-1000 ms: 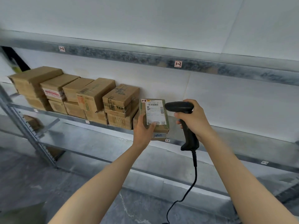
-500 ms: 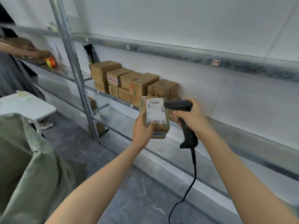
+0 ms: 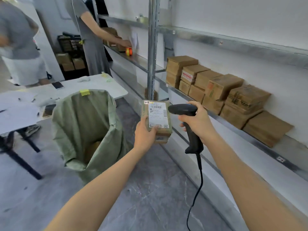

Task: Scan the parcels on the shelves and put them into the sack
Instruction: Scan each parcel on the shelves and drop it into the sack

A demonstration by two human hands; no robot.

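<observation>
My left hand (image 3: 144, 134) grips a small brown parcel (image 3: 157, 120) from below, its white barcode label facing me. My right hand (image 3: 197, 120) holds a black corded scanner (image 3: 186, 114) by the handle, its head pointing at the label from the right, close to the parcel. The open green sack (image 3: 86, 129) stands on the floor to the left of the parcel, with something brown inside. Several cardboard parcels (image 3: 216, 90) are stacked on the metal shelf (image 3: 260, 144) to the right.
A white table (image 3: 70, 90) with a phone and papers stands behind the sack. A metal upright post (image 3: 152, 47) rises beyond the parcel. One person (image 3: 93, 35) reaches onto the far shelf; another person (image 3: 18, 44) stands at the far left. Grey floor lies below.
My view has swung left, away from the shelf, bringing the sack, table and two people into sight. Both hands keep the parcel and scanner together in the same pose.
</observation>
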